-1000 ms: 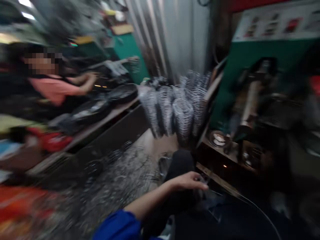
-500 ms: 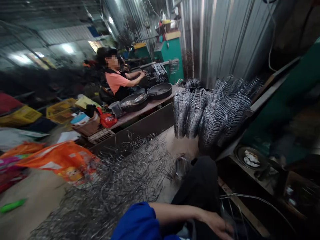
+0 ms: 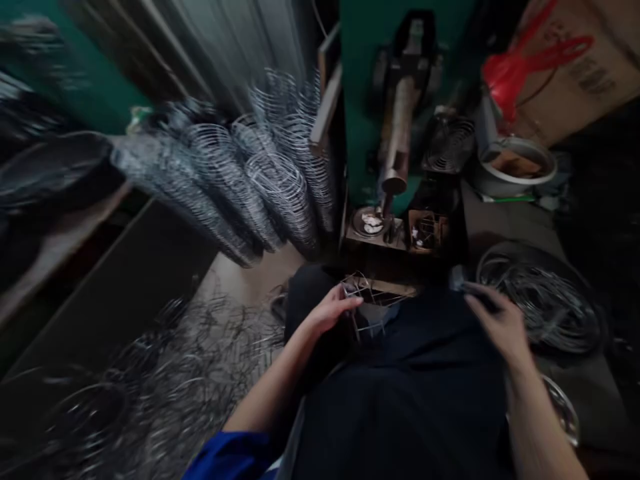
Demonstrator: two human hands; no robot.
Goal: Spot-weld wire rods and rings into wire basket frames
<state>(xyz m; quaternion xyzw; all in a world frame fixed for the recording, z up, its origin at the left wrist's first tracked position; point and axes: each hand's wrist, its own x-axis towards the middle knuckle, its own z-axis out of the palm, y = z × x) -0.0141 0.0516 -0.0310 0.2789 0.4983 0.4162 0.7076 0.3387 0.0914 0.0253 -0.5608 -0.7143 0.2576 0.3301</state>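
My left hand (image 3: 333, 309) is closed on the near-left edge of a small wire frame (image 3: 371, 327), thumb on top. The frame has thin crossing bars and sits over my lap. My right hand (image 3: 503, 327) is wrapped round a short dark-handled tool with a grey block-like head (image 3: 457, 277); blur hides its exact kind. This hand is above my right thigh, beside a round tray (image 3: 590, 327) of coiled wire rings. Dark cloth (image 3: 400, 407) covers my lap between the two forearms.
Stacks of wire rings (image 3: 277, 183) stand front left. Ahead is a green machine (image 3: 363, 87) with a metal arm (image 3: 400, 133), a small dish (image 3: 356, 223) and a little box (image 3: 425, 232). A pot (image 3: 547, 167) is at right; loose wire pieces (image 3: 200, 373) cover the floor left.
My view has swung right and down, from the co-worker to the machine. Both hands now show: the left has the wire frame, the right the dark-handled tool.
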